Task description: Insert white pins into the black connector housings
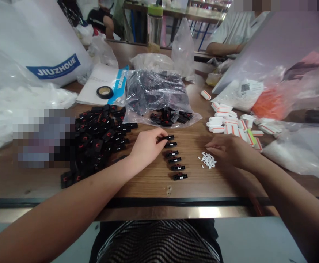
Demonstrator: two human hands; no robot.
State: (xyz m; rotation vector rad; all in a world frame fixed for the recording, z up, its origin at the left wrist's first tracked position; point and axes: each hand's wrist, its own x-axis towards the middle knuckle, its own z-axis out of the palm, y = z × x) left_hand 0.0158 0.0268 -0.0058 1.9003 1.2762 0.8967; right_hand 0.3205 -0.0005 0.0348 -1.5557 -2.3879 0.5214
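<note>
A column of several black plastic connectors (pixel 175 160) lies on the wooden table, most showing small white dots on the near face. At its far end, my left hand (pixel 148 146) pinches the farthest black connector (pixel 170 137) between thumb and fingers. Over on the right, my right hand (pixel 230 149) hovers just beyond a little heap of small white plastic pieces (pixel 209 160). Its thumb and fingertips are pressed together; whether a piece is between them is too small to tell. A large pile of black connectors (pixel 99 135) lies left of my left forearm.
Behind the column lies a clear bag of black parts (pixel 159 91). White strips with orange edges (pixel 232 128) are heaped at right, beside plastic bags (pixel 302 149). A black tape roll (pixel 105 92) rests on papers (pixel 93 82). A bottle (pixel 154 29) and a person's arm (pixel 222 48) appear beyond.
</note>
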